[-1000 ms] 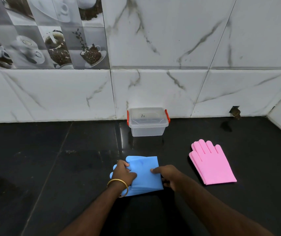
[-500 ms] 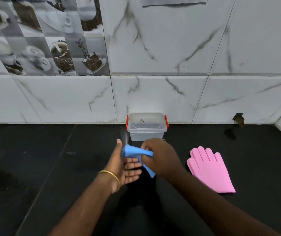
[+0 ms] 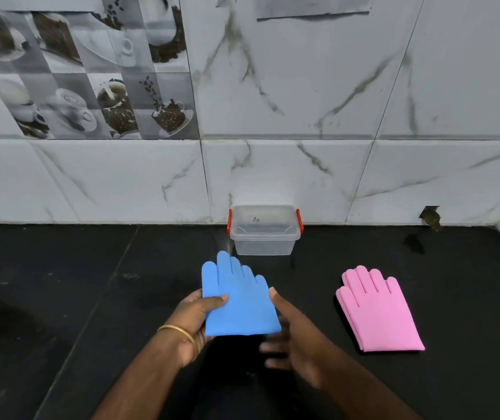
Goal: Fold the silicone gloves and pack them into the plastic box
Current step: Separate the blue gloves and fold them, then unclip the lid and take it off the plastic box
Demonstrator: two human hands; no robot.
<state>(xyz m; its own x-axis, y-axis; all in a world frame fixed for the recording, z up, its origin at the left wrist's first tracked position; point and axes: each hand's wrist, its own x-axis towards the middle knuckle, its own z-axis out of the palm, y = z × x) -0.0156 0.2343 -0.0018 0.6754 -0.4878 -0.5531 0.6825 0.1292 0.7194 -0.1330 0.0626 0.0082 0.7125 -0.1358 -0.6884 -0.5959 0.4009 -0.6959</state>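
My left hand (image 3: 195, 319) pinches the blue glove (image 3: 238, 301) flat at 6 o'clock below the box (image 3: 265, 234), right hand (image 3: 295, 341) open beside it; I'd crease fingers onto cuff squarely, pink glove (image 3: 379, 310) waiting at 3.

1. Blue glove (image 3: 236, 301): smooth, matt silicone.
2. Pink glove (image 3: 379, 310): smooth, matt silicone.
3. Plastic box (image 3: 265, 241): clear, glossy plastic; red plastic clips.
4. Desk (image 3: 60, 283): black polished stone, faintly reflective.
5. Wall tiles (image 3: 303, 101): glossy, marble-patterned.
6. Bangle (image 3: 179, 333): shiny gold-coloured metal.
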